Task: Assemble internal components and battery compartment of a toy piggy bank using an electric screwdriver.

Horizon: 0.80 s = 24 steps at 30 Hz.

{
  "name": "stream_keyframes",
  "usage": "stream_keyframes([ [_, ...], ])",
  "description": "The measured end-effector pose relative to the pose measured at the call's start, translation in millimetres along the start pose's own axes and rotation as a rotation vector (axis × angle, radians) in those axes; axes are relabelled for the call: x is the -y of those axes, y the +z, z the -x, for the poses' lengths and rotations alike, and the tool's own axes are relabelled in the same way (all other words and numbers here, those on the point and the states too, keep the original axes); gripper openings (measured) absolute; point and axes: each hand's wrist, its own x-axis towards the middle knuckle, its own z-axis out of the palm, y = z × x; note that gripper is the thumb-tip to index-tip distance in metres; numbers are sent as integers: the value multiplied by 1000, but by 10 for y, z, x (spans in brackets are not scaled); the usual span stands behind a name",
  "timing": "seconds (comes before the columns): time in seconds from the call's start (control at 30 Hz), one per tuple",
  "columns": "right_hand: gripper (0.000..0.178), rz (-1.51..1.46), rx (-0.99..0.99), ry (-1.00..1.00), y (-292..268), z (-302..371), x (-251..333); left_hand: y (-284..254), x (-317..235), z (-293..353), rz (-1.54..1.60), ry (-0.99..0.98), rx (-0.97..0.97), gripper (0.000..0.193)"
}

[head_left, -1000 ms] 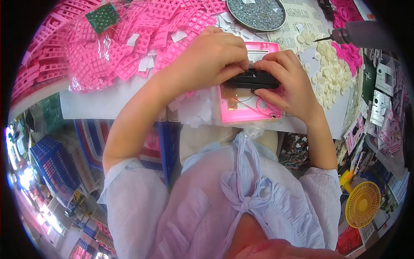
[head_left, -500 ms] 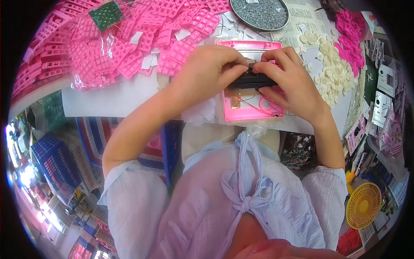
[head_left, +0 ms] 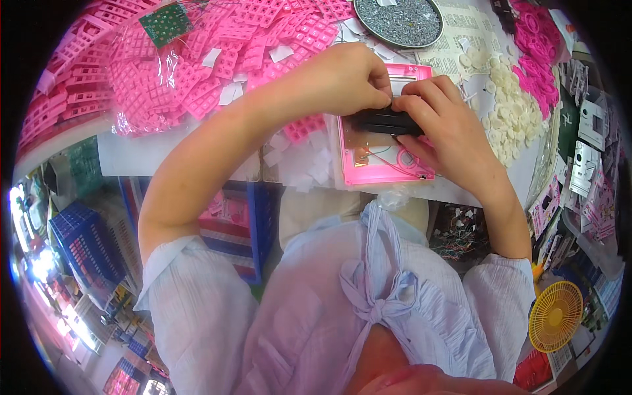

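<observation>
A pink plastic casing (head_left: pixel 388 176) lies open on the table in front of me, with thin wires and a round pink ring inside. Above its middle is a long black plastic part (head_left: pixel 382 122). My right hand (head_left: pixel 451 122) grips this part at its right end, thumb below and fingers above. Reaching over from the left, my left hand (head_left: pixel 355 79) has its fingertips pinched together at the part's upper edge, beside the right fingertips. Whatever it pinches is hidden.
Pink keypad pieces (head_left: pixel 224 39) heap up at the left, with a green circuit board (head_left: pixel 164 25) on top. A round tray of small metal pieces (head_left: pixel 398 23) stands at the back. White round parts (head_left: pixel 513 118) and magenta pieces (head_left: pixel 533 52) lie at the right.
My left hand has moved up and slightly right, to the black part's upper edge, its forearm lifting away from the table. The right hand keeps its hold, almost unmoved.
</observation>
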Motion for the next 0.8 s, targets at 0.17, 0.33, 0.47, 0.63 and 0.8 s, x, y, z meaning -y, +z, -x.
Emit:
stream_keyframes([
  [0.17, 46, 299, 16, 146, 59, 65, 246, 33, -75, -58, -202, 127, -42, 16],
  [0.33, 48, -45, -4, 103, -210, 138, 72, 54, 7, -16, -142, 167, -50, 17],
  [0.47, 40, -87, -121, 83, -381, 219, -93, -6, -42, -11, -155, 130, 37, 18],
  [0.63, 22, -223, -475, 173, -492, 336, -241, -46, -32, -43, -191, 140, 72, 18],
  [0.8, 23, 692, -1048, 255, -661, 121, -761, -42, -45, 6, -262, 225, 1, 19],
])
